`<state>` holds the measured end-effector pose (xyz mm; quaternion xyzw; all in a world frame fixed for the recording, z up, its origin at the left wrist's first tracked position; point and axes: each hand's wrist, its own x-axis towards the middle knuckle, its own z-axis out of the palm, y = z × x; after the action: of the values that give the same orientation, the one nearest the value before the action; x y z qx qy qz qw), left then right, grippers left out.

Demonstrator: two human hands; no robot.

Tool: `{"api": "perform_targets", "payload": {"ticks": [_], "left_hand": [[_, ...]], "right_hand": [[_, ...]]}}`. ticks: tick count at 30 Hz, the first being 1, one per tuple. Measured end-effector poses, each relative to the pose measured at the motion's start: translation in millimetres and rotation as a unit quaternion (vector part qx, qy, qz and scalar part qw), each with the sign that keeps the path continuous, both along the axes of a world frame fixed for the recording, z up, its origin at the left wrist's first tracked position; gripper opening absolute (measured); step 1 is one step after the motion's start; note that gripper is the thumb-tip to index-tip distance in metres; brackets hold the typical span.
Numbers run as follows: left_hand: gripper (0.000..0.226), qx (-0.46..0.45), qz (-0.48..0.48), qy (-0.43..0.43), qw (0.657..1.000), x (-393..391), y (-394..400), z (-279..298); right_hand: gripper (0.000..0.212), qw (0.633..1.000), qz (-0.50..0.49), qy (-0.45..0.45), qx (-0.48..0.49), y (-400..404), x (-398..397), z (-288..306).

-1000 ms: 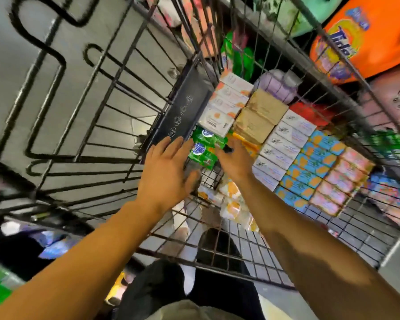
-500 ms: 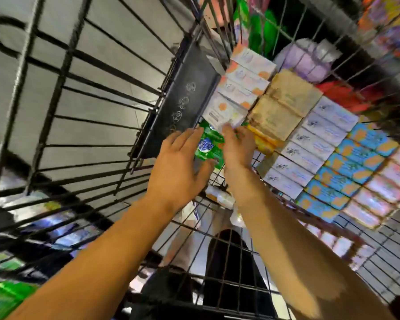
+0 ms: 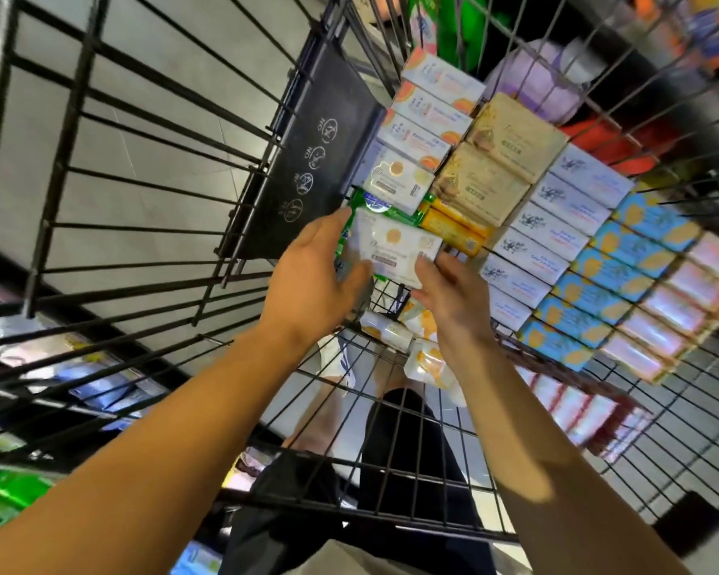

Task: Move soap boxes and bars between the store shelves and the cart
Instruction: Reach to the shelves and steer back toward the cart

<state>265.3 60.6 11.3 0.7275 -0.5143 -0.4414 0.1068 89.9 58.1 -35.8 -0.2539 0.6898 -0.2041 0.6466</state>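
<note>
Cart interior, viewed from above. My left hand (image 3: 312, 280) and right hand (image 3: 453, 292) together pinch a white soap box (image 3: 395, 251) by its opposite short ends, fingers curled on the edges. The box hangs just above the green soap bars (image 3: 370, 203), with the matching white box (image 3: 399, 182) at its 12 o'clock and the orange bars (image 3: 453, 228) at its 2 o'clock. To do this well I would keep the box level and clear of the cart's wire wall (image 3: 142, 159) at 9 o'clock.

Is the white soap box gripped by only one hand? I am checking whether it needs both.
No, the left hand and right hand both hold the white soap box.
</note>
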Motion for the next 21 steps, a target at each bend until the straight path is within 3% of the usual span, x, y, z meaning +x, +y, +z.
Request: {"api": "perform_targets", "payload": {"ticks": [6,10,15,18,21], "left_hand": [[0.06,0.047,0.126,0.102,0.986,2,1,1],[0.055,0.09,0.147,0.133,0.976,11,4,2],[0.048,0.055,0.148,0.118,0.98,16,4,4],[0.048,0.056,0.176,0.099,0.978,16,2,1],[0.05,0.067,0.196,0.086,0.975,19,2,1]], "right_hand": [[0.017,0.992,0.059,-0.108,0.018,1,-8,-9],[0.024,0.983,0.109,-0.142,0.048,-3,-1,-19],[0.022,0.978,0.118,-0.162,0.06,-8,4,-27],[0.057,0.988,0.109,-0.105,0.044,-23,5,-38],[0.073,0.991,0.112,-0.052,0.046,-39,15,-51]]}}
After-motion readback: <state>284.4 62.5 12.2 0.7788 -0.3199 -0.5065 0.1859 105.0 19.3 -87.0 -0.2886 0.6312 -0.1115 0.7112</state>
